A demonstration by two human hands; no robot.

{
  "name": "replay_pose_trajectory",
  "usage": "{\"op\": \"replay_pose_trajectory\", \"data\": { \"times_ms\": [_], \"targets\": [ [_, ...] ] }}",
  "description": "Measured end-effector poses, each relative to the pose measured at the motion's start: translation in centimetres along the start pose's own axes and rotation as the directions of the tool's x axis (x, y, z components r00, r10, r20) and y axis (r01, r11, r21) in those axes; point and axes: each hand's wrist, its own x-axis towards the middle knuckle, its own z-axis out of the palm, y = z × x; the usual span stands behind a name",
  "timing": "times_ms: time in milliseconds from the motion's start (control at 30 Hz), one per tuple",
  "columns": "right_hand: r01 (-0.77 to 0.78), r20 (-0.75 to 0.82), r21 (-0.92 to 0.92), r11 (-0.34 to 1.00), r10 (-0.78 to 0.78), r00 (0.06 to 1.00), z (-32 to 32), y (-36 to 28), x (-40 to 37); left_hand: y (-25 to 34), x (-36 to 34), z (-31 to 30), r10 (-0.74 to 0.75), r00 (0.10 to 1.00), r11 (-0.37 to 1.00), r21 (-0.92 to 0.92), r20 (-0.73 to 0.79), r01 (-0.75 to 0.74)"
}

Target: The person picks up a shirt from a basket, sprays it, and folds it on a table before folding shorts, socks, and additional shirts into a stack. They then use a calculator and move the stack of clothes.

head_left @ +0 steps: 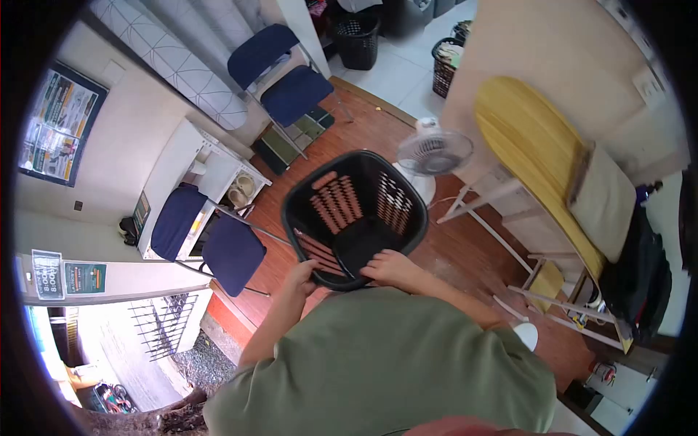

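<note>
A black plastic laundry basket (367, 243) with slotted sides is held in front of my body, its open top facing up toward me. Nothing shows inside it. On the near left of its rim, my left hand (299, 279) is closed with the fingers over the edge. My right hand (395, 269) grips the near rim further right, fingers bent over into the basket. The undersides of both hands are hidden. Just beyond the basket stands a white fan (435, 152).
Blue folding chairs (234, 254) (297, 96) stand at left and far left. A white shelf (231, 178) holds shoes. At right is a wooden ironing board (534, 134) with a cushion and dark cloth. More baskets (356, 43) sit through the doorway. A mat (275, 151) lies on the floor.
</note>
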Motion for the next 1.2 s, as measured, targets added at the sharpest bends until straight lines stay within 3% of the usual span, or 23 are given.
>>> {"op": "replay_pose_trajectory", "data": {
  "times_ms": [67,167,233,267,300,333,367,433,500,533,600,700,733,767,833,867,933,967,1000,1033,1100,1167,1200],
  "targets": [
    [0.104,0.069,0.071,0.992,-0.109,0.992,1.1,3.0,5.5,2.4,2.9,-5.6,0.110,0.994,0.986,-0.122,-0.016,-0.111],
    [0.234,-0.300,0.056,0.971,-0.207,0.931,-2.8,7.5,13.8,9.5,-0.7,-3.3,0.340,0.936,0.920,-0.176,-0.089,-0.351],
    [-0.039,-0.470,0.002,0.999,0.035,0.882,-4.4,11.6,18.4,14.4,2.3,-3.3,0.406,0.912,0.883,-0.235,-0.055,-0.407],
    [-0.240,-0.569,0.085,0.967,0.245,0.785,-3.9,14.3,20.3,17.1,3.9,-2.3,0.425,0.905,0.870,-0.279,0.003,-0.407],
    [-0.369,-0.557,0.306,0.878,0.479,0.678,-3.1,16.3,22.1,19.7,5.1,-1.7,0.435,0.899,0.860,-0.323,0.056,-0.396],
    [-0.454,-0.496,0.511,0.730,0.682,0.538,-2.6,18.5,23.8,22.0,9.6,-3.3,0.343,0.922,0.896,-0.359,0.179,-0.263],
    [-0.489,-0.390,0.684,0.541,0.838,0.382,-3.1,20.6,25.4,24.9,11.3,-1.1,0.400,0.883,0.876,-0.387,0.247,-0.289],
    [-0.380,0.127,0.924,0.044,0.901,0.415,-5.9,21.8,28.4,30.0,13.8,5.4,0.498,0.794,0.836,-0.437,0.350,-0.332],
    [-0.165,0.322,0.947,-0.277,0.817,0.479,-9.2,21.8,32.4,34.4,15.5,11.9,0.530,0.755,0.839,-0.367,0.386,-0.401],
    [0.126,0.021,0.989,-0.076,0.923,0.385,-8.0,26.9,35.6,37.8,18.5,16.7,0.467,0.777,0.882,-0.291,0.422,-0.372],
    [0.224,0.076,0.965,-0.140,0.959,0.274,-9.7,33.5,35.9,41.4,21.8,22.2,0.370,0.817,0.929,-0.157,0.443,-0.335],
    [0.312,0.190,0.922,-0.228,0.971,0.147,-14.5,44.1,35.5,49.6,27.9,26.6,-0.018,0.875,0.962,0.246,0.484,-0.116],
    [0.316,0.198,0.923,-0.218,0.975,0.097,-15.1,48.0,34.9,53.2,29.4,28.4,0.139,0.905,0.858,0.408,0.402,-0.313],
    [0.315,0.199,0.927,-0.205,0.979,0.050,-16.1,52.6,34.5,56.4,34.2,28.4,0.425,0.822,0.743,0.374,0.379,-0.556],
    [0.311,0.199,0.927,-0.210,0.978,0.067,-18.1,61.8,34.0,66.9,32.9,33.5,0.685,0.681,0.555,0.418,0.261,-0.719],
    [0.236,0.313,0.915,-0.328,0.944,0.101,-17.7,67.9,32.7,72.2,34.5,33.9,0.841,0.446,0.307,0.407,0.307,-0.860],
    [0.299,0.297,0.900,-0.316,0.949,0.108,-21.5,73.5,35.2,81.6,31.8,38.1,0.936,0.312,0.216,0.437,0.161,-0.873],
    [0.290,0.301,0.903,-0.316,0.949,0.093,-22.7,77.3,35.8,87.9,35.2,37.6,0.974,-0.022,-0.133,0.493,0.225,-0.860],
    [0.238,0.280,0.926,-0.293,0.956,0.085,-24.9,79.5,37.1,91.6,33.8,40.3,0.976,-0.083,-0.189,0.597,0.201,-0.780],
    [0.187,0.248,0.948,-0.259,0.965,0.083,-28.0,81.5,39.7,95.8,33.8,42.0,0.937,-0.236,-0.349,0.716,0.258,-0.604],
    [0.156,0.217,0.958,-0.242,0.963,0.161,-31.0,87.5,42.8,103.6,36.4,45.2,0.823,-0.446,-0.499,0.824,0.353,-0.269],
    [0.162,0.165,0.965,-0.208,0.956,0.244,-32.0,94.8,46.0,111.0,40.9,47.5,0.752,-0.547,-0.535,0.825,0.369,-0.180],
    [0.189,0.133,0.966,-0.176,0.966,0.221,-33.5,96.7,48.3,113.2,43.2,48.5,0.714,-0.585,-0.553,0.822,0.385,-0.133]
  ]
}}
